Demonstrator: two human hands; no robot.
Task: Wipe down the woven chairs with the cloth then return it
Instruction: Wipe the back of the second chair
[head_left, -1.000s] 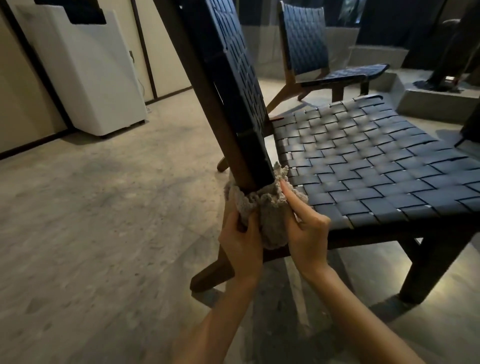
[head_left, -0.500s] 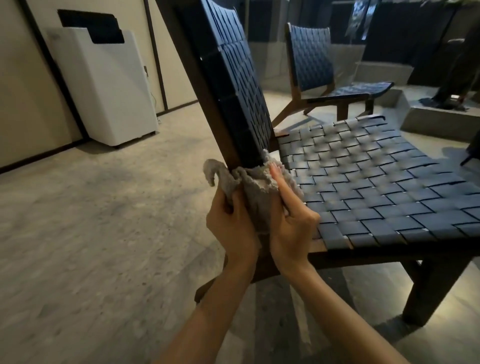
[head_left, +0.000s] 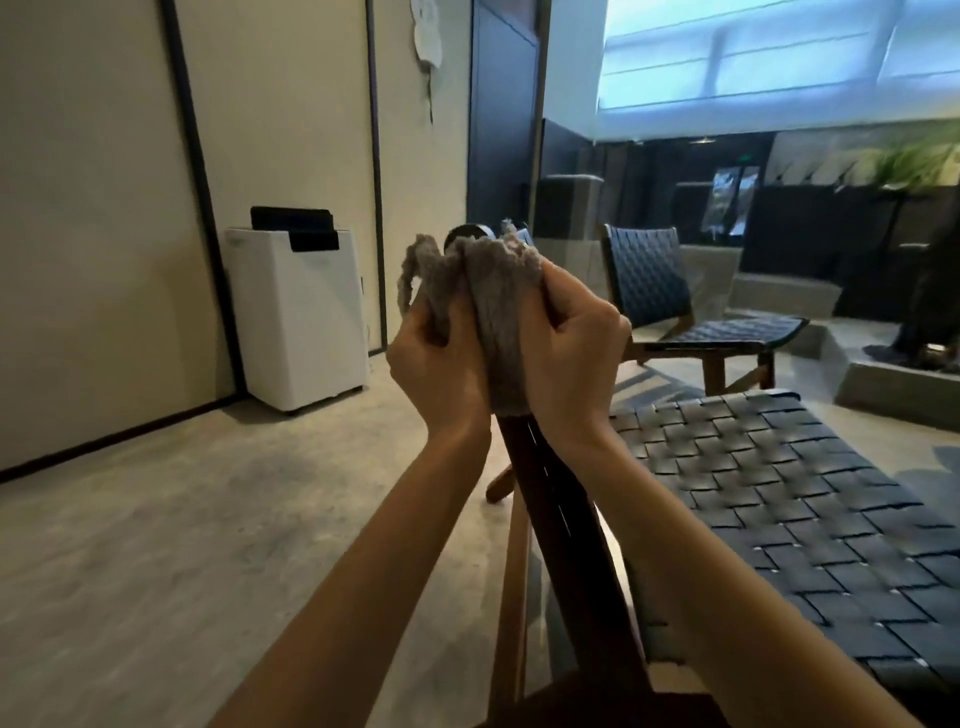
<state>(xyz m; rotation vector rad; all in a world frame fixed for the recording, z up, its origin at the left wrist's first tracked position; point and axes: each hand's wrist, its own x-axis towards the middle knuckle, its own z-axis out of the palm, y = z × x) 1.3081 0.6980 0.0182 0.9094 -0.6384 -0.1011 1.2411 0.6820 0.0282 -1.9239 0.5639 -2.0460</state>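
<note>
A grey knitted cloth (head_left: 493, 306) is wrapped over the top end of the near woven chair's dark wooden back post (head_left: 561, 525). My left hand (head_left: 439, 369) grips the cloth from the left and my right hand (head_left: 571, 358) grips it from the right, both squeezing it around the post. The near chair's dark blue woven seat (head_left: 800, 525) stretches out to the right below my right arm. A second woven chair (head_left: 670, 301) stands farther back, right of my hands.
A white floor appliance (head_left: 296, 317) stands against the beige wall at left. Grey stone steps (head_left: 883, 384) rise at the right, with dark furniture and a plant behind. Bare concrete floor (head_left: 182, 519) lies to the left of the chair.
Both hands slid the cloth up the back post from its base beside the seat to its top end. The view lifted with them.
</note>
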